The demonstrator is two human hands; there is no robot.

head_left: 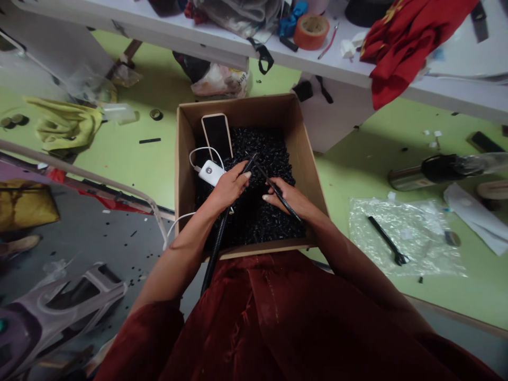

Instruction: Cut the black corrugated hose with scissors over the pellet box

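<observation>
My left hand is closed round a long ribbed black strip. One end pokes out past my thumb, and the other trails down over the box's front edge towards my lap. In my right hand is a thin dark stick-like tool, its tip close to the strip's upper end; its exact kind is unclear. Both hands are over a cardboard box holding a heap of small shiny black pieces. A phone leans inside the box, beside a white device with a cable.
A white table crosses behind the box, bearing orange tape and red cloth. On the right, a clear plastic bag and a metal bottle lie on the green surface. A grey plastic stool stands lower left.
</observation>
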